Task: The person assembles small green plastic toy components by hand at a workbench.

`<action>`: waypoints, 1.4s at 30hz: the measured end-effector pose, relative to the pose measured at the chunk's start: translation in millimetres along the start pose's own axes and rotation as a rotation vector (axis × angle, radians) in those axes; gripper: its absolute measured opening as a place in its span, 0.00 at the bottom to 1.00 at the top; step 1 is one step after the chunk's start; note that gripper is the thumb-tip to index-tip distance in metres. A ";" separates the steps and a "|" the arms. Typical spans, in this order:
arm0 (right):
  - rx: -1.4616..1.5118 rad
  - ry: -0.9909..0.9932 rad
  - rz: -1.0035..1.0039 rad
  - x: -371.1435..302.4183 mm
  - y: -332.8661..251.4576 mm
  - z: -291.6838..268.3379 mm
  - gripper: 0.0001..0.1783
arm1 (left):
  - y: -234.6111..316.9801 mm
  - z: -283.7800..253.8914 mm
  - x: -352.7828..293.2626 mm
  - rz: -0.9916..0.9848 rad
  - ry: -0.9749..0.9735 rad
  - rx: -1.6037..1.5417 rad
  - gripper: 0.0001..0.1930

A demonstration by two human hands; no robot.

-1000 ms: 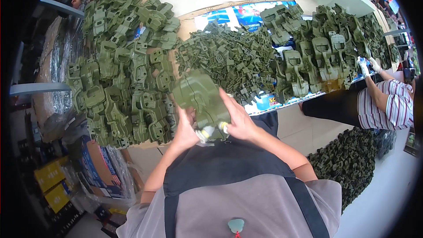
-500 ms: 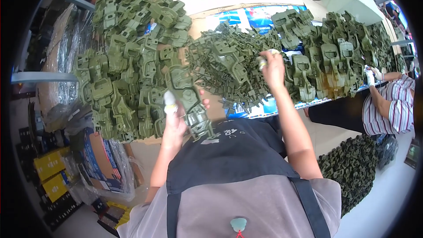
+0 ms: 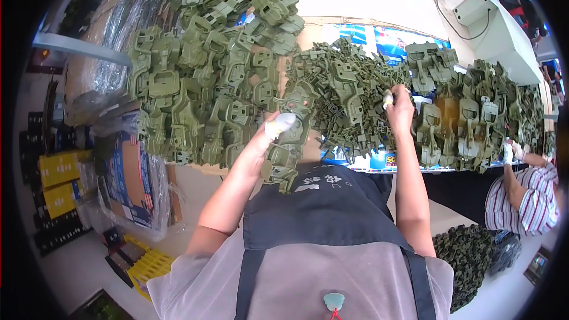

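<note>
My left hand is closed round the edge of an olive-green plastic toy vehicle body. White covering wraps its thumb, which lies on top of the body. My right hand is at the right side of a heap of small green plastic parts. Its fingers are curled together, with white covering on the thumb; whatever they grip is hidden. One larger green body rests on the heap.
Stacked green vehicle bodies cover the table's left, and more bodies stand at the right. A white box-shaped device with a cable is at the back right. Beyond, a co-worker in a striped shirt has gloved hands by the table.
The whole view has shifted, so the table sits further right. My left hand has carried the vehicle body away from me, nearer the heap. My right hand stays by the small parts.
</note>
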State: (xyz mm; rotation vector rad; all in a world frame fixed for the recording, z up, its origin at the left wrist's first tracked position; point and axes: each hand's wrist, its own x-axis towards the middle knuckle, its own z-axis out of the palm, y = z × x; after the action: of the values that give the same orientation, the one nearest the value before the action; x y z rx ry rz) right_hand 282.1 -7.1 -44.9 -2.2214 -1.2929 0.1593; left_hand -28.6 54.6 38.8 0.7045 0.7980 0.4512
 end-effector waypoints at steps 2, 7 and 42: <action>0.293 -0.086 -0.003 -15.4 -36.7 -27.7 0.16 | -0.8 -6.1 8.5 0.044 -0.119 0.133 0.36; 0.461 -0.354 -0.417 -56.6 -98.1 -63.8 0.18 | -1.2 5.9 19.8 0.118 -0.287 0.238 0.33; 0.315 -0.386 -0.466 -108.1 -85.4 -44.7 0.29 | -11.8 26.5 10.1 -0.147 -0.451 0.581 0.26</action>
State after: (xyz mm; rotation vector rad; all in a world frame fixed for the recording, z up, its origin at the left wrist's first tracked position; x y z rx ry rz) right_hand 176.0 -82.8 18.4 -1.6239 -1.8122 0.5891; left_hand -0.6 42.1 38.4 1.2246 0.5411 -0.0908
